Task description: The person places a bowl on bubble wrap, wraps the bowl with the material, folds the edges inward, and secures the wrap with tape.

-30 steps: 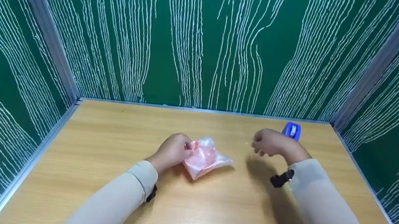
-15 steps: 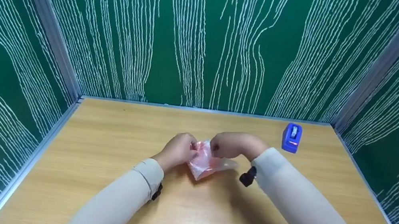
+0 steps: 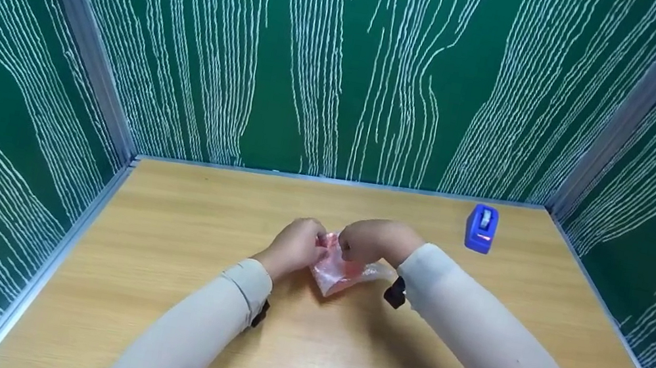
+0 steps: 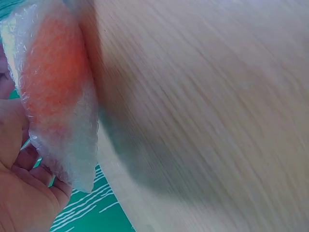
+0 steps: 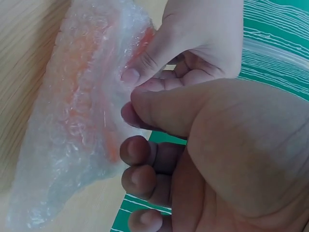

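A parcel of clear bubble wrap [image 3: 330, 279] with something orange-red inside sits tilted over the middle of the wooden table. My left hand [image 3: 294, 243] grips its left side; in the right wrist view the left thumb [image 5: 133, 76] presses on the folded wrap. From the other side my right hand [image 3: 380, 242] reaches onto the parcel. Its thumb and forefinger [image 5: 159, 108] meet in a pinch right at the fold, beside the left thumb, on what looks like a barely visible bit of clear tape. The other right fingers are loosely curled.
A blue tape dispenser [image 3: 478, 239] with a tape roll stands at the back right of the table [image 3: 183, 213]. Green panels with white wavy lines [image 3: 282, 56] and metal posts enclose the back and sides. A loose end of wrap [image 3: 378, 273] points right.
My right hand has come left from near the tape dispenser to the parcel, uncovering the dispenser. The left hand keeps hold of the parcel, nearly still.
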A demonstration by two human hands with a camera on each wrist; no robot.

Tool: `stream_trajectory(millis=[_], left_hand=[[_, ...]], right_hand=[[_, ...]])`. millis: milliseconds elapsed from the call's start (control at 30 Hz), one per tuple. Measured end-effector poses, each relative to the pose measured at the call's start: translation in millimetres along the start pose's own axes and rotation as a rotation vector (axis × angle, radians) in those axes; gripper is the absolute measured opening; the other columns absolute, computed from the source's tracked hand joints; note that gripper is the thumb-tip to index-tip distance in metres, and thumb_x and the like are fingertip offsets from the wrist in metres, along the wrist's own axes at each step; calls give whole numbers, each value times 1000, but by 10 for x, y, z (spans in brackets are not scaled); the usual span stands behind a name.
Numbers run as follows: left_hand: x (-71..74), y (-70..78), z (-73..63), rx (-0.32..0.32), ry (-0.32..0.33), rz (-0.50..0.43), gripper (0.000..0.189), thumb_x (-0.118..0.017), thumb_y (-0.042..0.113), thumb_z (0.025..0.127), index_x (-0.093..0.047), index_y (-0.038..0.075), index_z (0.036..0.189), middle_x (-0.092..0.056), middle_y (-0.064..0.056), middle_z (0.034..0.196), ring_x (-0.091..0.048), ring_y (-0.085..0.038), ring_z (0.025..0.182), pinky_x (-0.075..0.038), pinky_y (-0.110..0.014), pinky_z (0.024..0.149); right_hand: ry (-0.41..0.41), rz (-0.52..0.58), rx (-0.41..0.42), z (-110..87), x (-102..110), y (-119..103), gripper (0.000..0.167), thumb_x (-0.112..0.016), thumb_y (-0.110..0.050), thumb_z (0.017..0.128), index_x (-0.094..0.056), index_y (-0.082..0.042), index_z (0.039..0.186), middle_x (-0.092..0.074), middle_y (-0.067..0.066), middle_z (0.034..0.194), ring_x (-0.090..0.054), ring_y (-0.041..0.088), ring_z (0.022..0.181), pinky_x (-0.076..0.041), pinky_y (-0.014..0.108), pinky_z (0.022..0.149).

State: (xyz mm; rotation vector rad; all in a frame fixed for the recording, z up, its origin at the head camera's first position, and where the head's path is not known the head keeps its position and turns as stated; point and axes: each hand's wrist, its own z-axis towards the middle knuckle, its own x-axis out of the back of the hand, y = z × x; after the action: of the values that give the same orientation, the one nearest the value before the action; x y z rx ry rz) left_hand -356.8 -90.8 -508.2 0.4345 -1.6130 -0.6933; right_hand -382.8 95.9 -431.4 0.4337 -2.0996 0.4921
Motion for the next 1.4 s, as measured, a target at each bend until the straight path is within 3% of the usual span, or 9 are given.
stream_trajectory(millis=[200,467,667,967,1200,1400], left_hand=[[-9,2,27,2,-6,3,7,-83,10,103,-83,13,109,-74,-4,105,-68,-21,97,-65,-33,91],[-16,4,45,-77,29,85,4,-81,10,103,-84,9,101,-75,-4,100,-63,-18,89,-62,-36,88],[-22,10,33,-63,27,64,4,-81,10,103,-84,11,101,-75,-3,98,-64,-18,88,-62,-35,86],[-36,17,23,-49,20,66,5,-80,9,104,-85,9,106,-76,-3,99,-66,-18,88,-64,-34,85],[-31,5,11,-27,22,45,6,-81,7,102,-84,9,106,-76,-4,100,-68,-20,90,-65,-35,88],[-49,4,11,-42,39,67,4,-83,10,102,-85,8,105,-77,-4,104,-66,-20,92,-65,-38,93]], right_hand=[[-2,-14,-42,80,-21,13,18,-80,-17,104,-80,-18,121,-75,3,116,-68,29,111,-59,51,113],[43,-69,-25,138,-90,40,10,-71,-16,107,-78,-15,114,-73,8,108,-67,30,103,-56,45,99],[93,-3,-122,115,-144,3,13,-80,-16,103,-81,-16,116,-76,5,110,-70,29,105,-59,46,106],[166,19,-189,17,-196,-97,27,-89,-17,96,-81,-13,121,-78,8,111,-71,31,103,-61,52,112],[220,18,-184,27,-247,-74,25,-86,-15,98,-81,-10,122,-78,10,110,-70,31,100,-61,52,112],[308,-101,-111,78,-294,23,11,-77,-15,101,-79,-6,107,-76,12,98,-67,32,87,-63,48,95]])
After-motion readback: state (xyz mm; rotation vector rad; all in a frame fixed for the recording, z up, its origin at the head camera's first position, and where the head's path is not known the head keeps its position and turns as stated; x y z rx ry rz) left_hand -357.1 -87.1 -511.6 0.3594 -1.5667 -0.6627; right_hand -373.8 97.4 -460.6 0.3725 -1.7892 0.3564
